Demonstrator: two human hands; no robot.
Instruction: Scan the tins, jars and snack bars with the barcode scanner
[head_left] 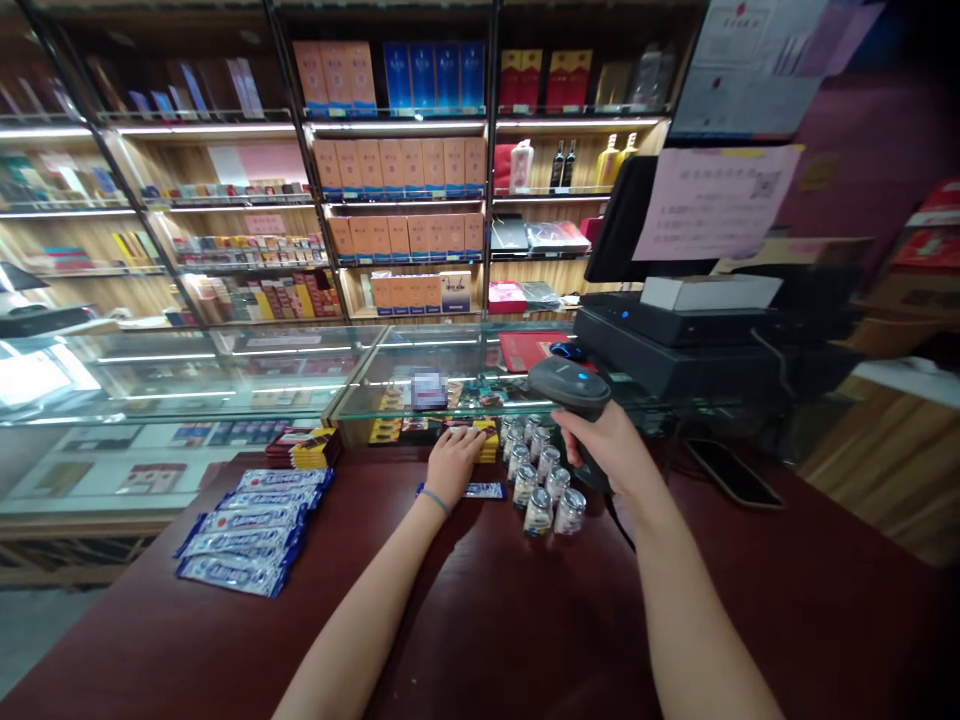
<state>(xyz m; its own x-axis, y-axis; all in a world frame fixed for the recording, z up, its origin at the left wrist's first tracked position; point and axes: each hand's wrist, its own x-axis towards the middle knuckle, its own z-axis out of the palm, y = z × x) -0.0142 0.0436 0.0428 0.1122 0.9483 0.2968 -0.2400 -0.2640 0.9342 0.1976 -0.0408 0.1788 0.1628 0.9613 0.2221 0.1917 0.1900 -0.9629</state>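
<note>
My right hand (611, 450) is wrapped round the handle of a dark barcode scanner (570, 385), its head raised above the counter and a blue light lit on top. My left hand (454, 462), a band on its wrist, rests with fingers stretched over a stack of yellow and dark packets (487, 441) by the glass case; its fingertips are partly hidden. Under that hand lies one blue-and-white packet (484, 490). Between my hands stand several small clear jars with silvery lids (538, 512). Several blue-and-white wrapped packets (244, 530) overlap at the left.
Another pile of yellow and dark-red packets (311, 447) sits at the glass display case (360, 400). A phone (731, 472) lies at the right. Behind the scanner are a computer mouse (568, 351), a black till (660, 340) and a monitor (622, 220). Stocked shelves line the wall.
</note>
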